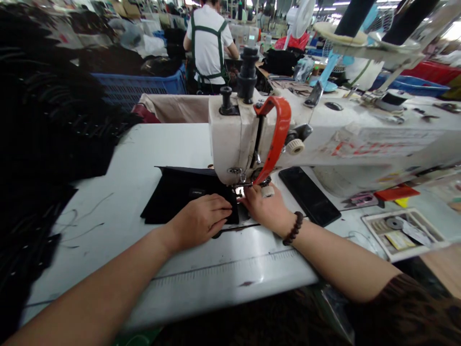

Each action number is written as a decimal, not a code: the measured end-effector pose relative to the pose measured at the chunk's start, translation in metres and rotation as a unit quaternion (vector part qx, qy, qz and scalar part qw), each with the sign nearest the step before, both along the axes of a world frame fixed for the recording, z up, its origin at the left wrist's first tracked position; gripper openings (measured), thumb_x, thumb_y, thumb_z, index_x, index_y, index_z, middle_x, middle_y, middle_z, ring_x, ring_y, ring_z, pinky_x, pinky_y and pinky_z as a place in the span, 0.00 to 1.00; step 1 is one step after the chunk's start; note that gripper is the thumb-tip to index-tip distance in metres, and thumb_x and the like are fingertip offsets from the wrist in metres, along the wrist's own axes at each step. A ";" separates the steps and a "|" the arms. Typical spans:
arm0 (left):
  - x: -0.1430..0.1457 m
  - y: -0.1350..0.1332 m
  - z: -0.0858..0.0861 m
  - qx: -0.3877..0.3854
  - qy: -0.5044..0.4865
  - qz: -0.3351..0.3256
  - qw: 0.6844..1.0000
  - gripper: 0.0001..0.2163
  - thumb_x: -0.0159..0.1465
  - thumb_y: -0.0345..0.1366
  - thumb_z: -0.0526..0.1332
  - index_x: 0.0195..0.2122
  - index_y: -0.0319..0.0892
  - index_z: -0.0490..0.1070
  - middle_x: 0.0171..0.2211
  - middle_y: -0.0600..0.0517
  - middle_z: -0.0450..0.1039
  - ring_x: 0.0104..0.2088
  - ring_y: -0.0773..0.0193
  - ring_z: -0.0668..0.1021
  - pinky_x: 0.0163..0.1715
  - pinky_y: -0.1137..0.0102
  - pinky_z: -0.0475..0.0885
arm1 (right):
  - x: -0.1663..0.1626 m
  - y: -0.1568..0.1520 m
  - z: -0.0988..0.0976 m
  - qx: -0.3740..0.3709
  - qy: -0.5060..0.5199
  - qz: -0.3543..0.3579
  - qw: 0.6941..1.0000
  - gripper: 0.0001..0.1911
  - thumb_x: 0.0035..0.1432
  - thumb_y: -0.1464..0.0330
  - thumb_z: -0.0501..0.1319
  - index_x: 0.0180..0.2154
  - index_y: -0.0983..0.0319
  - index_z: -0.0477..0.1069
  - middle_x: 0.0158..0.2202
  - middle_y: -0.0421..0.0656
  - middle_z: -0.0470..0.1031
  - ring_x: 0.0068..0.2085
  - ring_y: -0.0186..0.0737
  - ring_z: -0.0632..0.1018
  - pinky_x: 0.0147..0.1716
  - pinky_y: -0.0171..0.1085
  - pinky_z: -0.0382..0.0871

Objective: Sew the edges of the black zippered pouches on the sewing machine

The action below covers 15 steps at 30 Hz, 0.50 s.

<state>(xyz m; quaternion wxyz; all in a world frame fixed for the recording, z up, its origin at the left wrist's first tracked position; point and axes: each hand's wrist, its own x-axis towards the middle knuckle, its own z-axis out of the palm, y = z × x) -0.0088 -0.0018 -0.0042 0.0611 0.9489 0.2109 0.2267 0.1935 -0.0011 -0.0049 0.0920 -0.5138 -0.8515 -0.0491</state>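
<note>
A black fabric piece [180,192] with a small label lies flat on the white sewing table [151,149], running under the head of a white sewing machine [234,139] with an orange guard. My left hand [201,218] presses palm-down on the fabric's right end, fingers curled toward the needle. My right hand [264,206], with a bead bracelet on the wrist, rests just right of the needle area, fingertips at the fabric edge below the presser foot. The needle itself is hidden behind the machine head.
A black phone [309,194] lies right of the machine. A small tray [403,233] of bobbins and parts sits at the right front. A heap of black garments [46,139] covers the left. A person in a white shirt [209,43] works beyond, by a blue crate [144,86].
</note>
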 end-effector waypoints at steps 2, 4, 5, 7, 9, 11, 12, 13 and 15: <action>0.001 -0.001 -0.002 0.003 -0.001 0.001 1.000 0.09 0.61 0.28 0.54 0.38 0.35 0.73 0.38 0.46 0.75 0.40 0.60 0.75 0.42 0.64 0.74 | 0.010 0.000 0.006 -0.014 -0.003 0.048 0.999 0.10 0.59 0.65 0.54 0.36 0.66 0.69 0.32 0.50 0.72 0.37 0.44 0.70 0.34 0.39 0.60; 0.002 -0.002 -0.003 0.006 -0.015 0.005 1.000 0.09 0.61 0.29 0.55 0.37 0.35 0.73 0.38 0.46 0.75 0.39 0.61 0.75 0.40 0.65 0.74 | 0.022 -0.003 0.015 -0.053 -0.009 0.144 0.988 0.11 0.60 0.65 0.54 0.37 0.66 0.69 0.33 0.48 0.72 0.35 0.41 0.71 0.32 0.37 0.59; 0.003 -0.003 -0.003 0.006 -0.024 0.006 1.000 0.08 0.61 0.29 0.55 0.37 0.35 0.73 0.37 0.46 0.75 0.39 0.61 0.76 0.40 0.66 0.74 | 0.027 -0.005 0.020 -0.073 -0.014 0.198 0.977 0.11 0.60 0.65 0.54 0.39 0.65 0.69 0.33 0.47 0.73 0.34 0.39 0.71 0.31 0.36 0.59; 0.004 -0.003 -0.003 0.002 -0.040 0.008 0.999 0.08 0.61 0.29 0.55 0.37 0.35 0.74 0.36 0.46 0.76 0.38 0.62 0.76 0.38 0.67 0.75 | 0.033 -0.009 0.028 -0.094 -0.027 0.284 0.954 0.12 0.62 0.65 0.52 0.41 0.64 0.69 0.32 0.44 0.73 0.32 0.36 0.71 0.29 0.35 0.58; 0.005 -0.003 -0.002 -0.009 -0.055 0.014 0.998 0.08 0.60 0.28 0.56 0.36 0.34 0.74 0.36 0.46 0.76 0.37 0.63 0.77 0.37 0.68 0.75 | 0.032 -0.013 0.032 -0.088 -0.047 0.328 0.939 0.12 0.63 0.66 0.50 0.42 0.63 0.68 0.30 0.42 0.72 0.30 0.35 0.71 0.27 0.35 0.57; 0.005 -0.003 -0.001 -0.024 -0.072 0.021 0.997 0.08 0.60 0.27 0.56 0.36 0.34 0.74 0.35 0.46 0.76 0.37 0.63 0.77 0.37 0.69 0.75 | 0.028 -0.016 0.031 -0.065 -0.068 0.339 0.936 0.13 0.64 0.67 0.48 0.41 0.64 0.68 0.27 0.42 0.71 0.27 0.34 0.70 0.25 0.35 0.56; 0.005 -0.003 0.000 -0.030 -0.080 0.024 0.996 0.07 0.59 0.27 0.56 0.36 0.34 0.74 0.35 0.46 0.76 0.37 0.64 0.77 0.37 0.69 0.75 | 0.025 -0.016 0.029 -0.054 -0.079 0.338 0.936 0.13 0.64 0.69 0.47 0.41 0.65 0.68 0.27 0.42 0.71 0.27 0.34 0.70 0.25 0.35 0.55; 0.005 -0.003 0.000 -0.035 -0.087 0.025 0.995 0.07 0.59 0.27 0.56 0.35 0.34 0.73 0.35 0.46 0.76 0.36 0.64 0.77 0.37 0.70 0.75 | 0.022 -0.017 0.026 -0.044 -0.088 0.336 0.937 0.13 0.64 0.70 0.46 0.40 0.66 0.68 0.26 0.42 0.71 0.26 0.34 0.70 0.24 0.35 0.55; 0.005 -0.003 -0.001 -0.037 -0.088 0.023 0.995 0.07 0.59 0.27 0.56 0.35 0.34 0.73 0.35 0.46 0.76 0.36 0.64 0.77 0.37 0.70 0.75 | 0.019 -0.018 0.021 -0.032 -0.097 0.334 0.937 0.14 0.64 0.73 0.45 0.40 0.68 0.67 0.25 0.43 0.70 0.26 0.34 0.70 0.24 0.35 0.54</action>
